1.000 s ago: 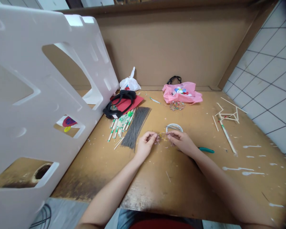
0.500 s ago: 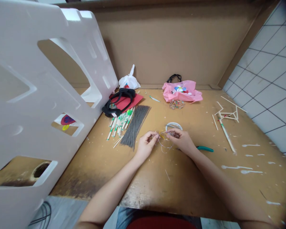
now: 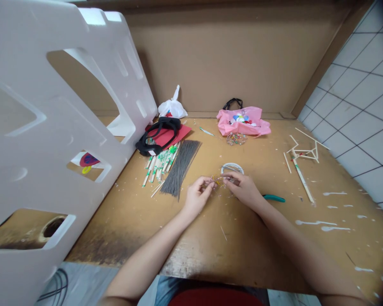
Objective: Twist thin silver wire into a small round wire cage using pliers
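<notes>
From the head view, both your hands are working close together over the middle of the desk (image 3: 242,250), fingertips nearly meeting. Your left hand (image 3: 196,195) is pinched narrow, thumb against forefinger, on the left side of a thin yellowish wire piece (image 3: 217,181). Your right hand (image 3: 242,190) comes in from the other side, thumb and fingers drawn together on the same piece. So the wire piece sits between your two hands, just above the desk; its finer loops are too small to make out.

Right behind your right fingers lies a white ring (image 3: 232,164), partly covered by that hand, and a teal handle (image 3: 274,198) shows beside your right forearm. Near your left hand is a fanned bundle of dark grey wires (image 3: 181,170), next to sticks in green-printed wrappers (image 3: 158,168). A black strap (image 3: 141,148) lies over those sticks and on some red paper (image 3: 182,134).

Farther back you have a white bag (image 3: 173,109), a pink bag (image 3: 225,124) with coloured pieces in it, and a beaded wire form (image 3: 236,139) just in front of the pink one. Well off to your right is a frame of thin wooden sticks (image 3: 303,180).
</notes>
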A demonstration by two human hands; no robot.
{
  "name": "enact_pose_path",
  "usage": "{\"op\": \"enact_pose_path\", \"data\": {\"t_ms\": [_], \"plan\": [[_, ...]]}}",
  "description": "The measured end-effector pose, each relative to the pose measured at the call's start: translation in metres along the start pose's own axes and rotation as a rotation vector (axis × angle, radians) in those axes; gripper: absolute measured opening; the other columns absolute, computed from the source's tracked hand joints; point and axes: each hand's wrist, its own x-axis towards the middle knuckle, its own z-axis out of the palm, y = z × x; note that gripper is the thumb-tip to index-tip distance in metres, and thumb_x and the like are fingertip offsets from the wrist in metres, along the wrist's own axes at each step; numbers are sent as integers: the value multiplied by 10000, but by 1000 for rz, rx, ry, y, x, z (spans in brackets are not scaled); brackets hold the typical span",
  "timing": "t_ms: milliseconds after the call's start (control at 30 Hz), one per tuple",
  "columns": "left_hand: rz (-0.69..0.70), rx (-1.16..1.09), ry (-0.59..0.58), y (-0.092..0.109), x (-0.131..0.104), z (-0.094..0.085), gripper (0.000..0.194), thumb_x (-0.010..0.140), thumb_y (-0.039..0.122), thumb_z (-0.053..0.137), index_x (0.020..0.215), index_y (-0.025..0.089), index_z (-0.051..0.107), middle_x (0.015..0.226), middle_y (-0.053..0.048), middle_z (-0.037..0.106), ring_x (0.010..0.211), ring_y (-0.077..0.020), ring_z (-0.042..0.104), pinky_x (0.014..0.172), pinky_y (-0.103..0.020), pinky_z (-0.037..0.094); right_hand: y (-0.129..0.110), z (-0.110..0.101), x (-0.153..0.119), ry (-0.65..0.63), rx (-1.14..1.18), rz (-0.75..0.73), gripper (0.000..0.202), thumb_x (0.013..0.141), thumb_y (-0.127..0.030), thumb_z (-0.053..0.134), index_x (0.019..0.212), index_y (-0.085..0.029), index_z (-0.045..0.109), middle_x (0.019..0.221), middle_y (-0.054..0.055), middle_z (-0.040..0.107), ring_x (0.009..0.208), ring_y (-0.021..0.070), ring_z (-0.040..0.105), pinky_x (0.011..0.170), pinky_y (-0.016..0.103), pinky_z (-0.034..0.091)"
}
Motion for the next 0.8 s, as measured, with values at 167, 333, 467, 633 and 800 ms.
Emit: {"op": "enact_pose_path", "data": {"t_ms": [167,333,467,633,800], "plan": [[-58,-165,20,2,2,1,203,742,341,626,790,153,566,704,-17,630,596,-104,575,549,-222,493,1,2,-1,40,73,68,332,711,-308,621,1031,-221,610,850,32,671,556,121,570,522,256,472],[-38,-116,0,0,0,2,187,757,336,613,791,157,574,706,-14,629,576,-92,561,552,-210,475,-1,4,-2,50,50,52,364,705,-339,629,1047,-225,580,871,24,662,495,95,522,486,243,444],[16,18,-18,-4,-3,4,164,781,330,584,798,167,586,721,-15,642,586,-96,567,547,-200,451,-2,4,-3,88,-41,3,225,725,-359,613,897,-214,632,731,6,660,515,111,537,499,238,431],[50,145,-7,3,-5,3,159,786,328,579,793,169,592,700,-3,624,577,-93,545,551,-199,429,-5,4,-4,101,-88,-41,128,735,-314,584,745,-203,648,609,-7,639,467,106,502,468,226,382],[116,162,42,9,-4,0,179,800,341,560,778,167,599,774,-26,596,676,-112,547,560,-201,410,-3,4,-4,104,-104,-64,105,719,-275,573,714,-196,643,581,-17,620,441,94,469,465,223,353]]}}
